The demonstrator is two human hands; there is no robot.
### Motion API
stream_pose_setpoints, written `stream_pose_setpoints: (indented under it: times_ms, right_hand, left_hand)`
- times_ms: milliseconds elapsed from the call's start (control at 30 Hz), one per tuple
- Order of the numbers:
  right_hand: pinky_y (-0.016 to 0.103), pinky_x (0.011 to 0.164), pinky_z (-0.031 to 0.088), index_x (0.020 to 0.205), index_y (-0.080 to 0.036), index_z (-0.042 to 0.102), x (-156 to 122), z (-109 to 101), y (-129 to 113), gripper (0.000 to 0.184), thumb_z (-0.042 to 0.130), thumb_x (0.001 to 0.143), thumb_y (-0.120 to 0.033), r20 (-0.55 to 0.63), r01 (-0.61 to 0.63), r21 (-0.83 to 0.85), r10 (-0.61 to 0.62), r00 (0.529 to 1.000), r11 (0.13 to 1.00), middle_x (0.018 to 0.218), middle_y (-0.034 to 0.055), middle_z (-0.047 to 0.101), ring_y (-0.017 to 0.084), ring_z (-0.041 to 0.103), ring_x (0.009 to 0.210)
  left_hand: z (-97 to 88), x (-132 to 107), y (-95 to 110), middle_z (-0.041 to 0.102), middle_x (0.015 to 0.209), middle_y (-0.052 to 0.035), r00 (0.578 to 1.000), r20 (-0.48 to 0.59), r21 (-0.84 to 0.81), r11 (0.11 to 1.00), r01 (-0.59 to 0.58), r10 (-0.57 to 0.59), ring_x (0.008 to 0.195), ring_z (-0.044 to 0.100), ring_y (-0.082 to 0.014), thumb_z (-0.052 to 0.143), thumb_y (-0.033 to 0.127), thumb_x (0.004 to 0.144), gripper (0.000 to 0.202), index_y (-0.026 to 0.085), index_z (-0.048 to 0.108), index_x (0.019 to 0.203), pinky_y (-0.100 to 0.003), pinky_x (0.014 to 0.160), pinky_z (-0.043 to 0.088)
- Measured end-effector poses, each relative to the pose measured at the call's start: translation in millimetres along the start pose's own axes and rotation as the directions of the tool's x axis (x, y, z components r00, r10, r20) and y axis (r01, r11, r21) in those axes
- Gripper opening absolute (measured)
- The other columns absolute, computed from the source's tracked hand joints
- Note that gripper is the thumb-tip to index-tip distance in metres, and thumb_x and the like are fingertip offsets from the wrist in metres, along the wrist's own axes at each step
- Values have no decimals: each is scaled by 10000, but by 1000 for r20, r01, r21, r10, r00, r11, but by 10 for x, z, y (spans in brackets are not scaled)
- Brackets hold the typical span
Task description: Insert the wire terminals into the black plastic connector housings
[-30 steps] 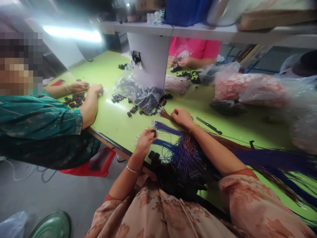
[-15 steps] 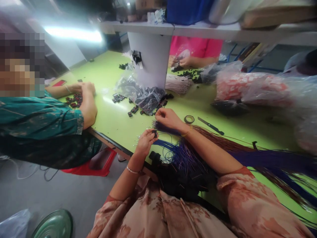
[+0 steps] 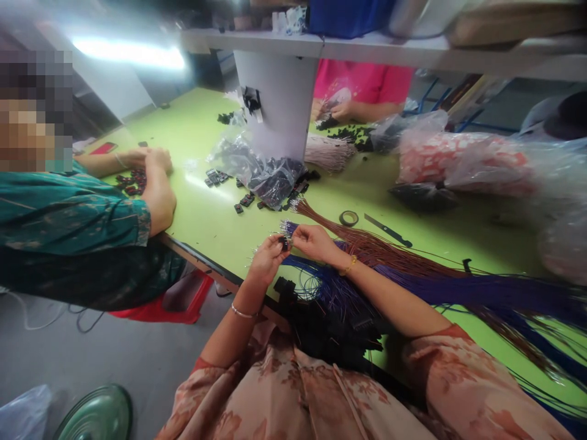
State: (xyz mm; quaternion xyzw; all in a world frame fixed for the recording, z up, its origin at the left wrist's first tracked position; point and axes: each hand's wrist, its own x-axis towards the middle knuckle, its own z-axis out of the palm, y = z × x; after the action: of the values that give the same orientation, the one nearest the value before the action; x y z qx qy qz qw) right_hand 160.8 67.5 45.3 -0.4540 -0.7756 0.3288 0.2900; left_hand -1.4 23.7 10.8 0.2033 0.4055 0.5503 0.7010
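Note:
My left hand [image 3: 266,261] is closed around a small black plastic connector [image 3: 284,244], held just above the table edge. Beside it, my right hand [image 3: 315,244] pinches at the connector's right side; what lies between its fingertips is too small and hidden to make out. Brown wires [image 3: 358,239] with metal-tipped ends run just beyond my right hand. Purple-blue wires [image 3: 458,288] pass under my right forearm, their tips showing by my fingers. A tangle of blue wires [image 3: 316,284] lies below my hands. Close to my body is a heap of black parts [image 3: 334,333].
A tape roll [image 3: 348,218] and a knife [image 3: 389,230] lie beyond my right forearm. Farther off are a plastic bag of dark parts [image 3: 275,180], a white post [image 3: 277,110] and white wires [image 3: 329,151]. Co-workers sit at left [image 3: 158,205] and across the table [image 3: 367,82].
My right hand has come down and toward me, from above the wire tips to the connector in my left hand. The brown wires' ends are now uncovered. My left hand keeps the connector.

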Motion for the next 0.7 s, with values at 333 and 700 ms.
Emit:
stream_pose_setpoints:
  times_ms: [333,700]
  right_hand:
    - [232,536,248,677,-156,598,-2,45,19,195,498,808,-260,-31,-55,-53,54,998,997,590,-19,547,96,408,541]
    - [235,541,243,652,-156,579,2,60,-3,218,484,828,-243,27,-38,-70,40,999,997,587,-20,539,99,396,546]
  left_hand:
    - [-1,-4,25,648,866,-13,1000,10,-3,1000,9,-9,773,629,-115,747,147,686,315,176,588,957,-267,769,495]
    - [110,-67,-35,655,862,-6,995,-40,151,985,-89,96,792,615,-103,747,146,680,311,176,587,945,-231,752,474]
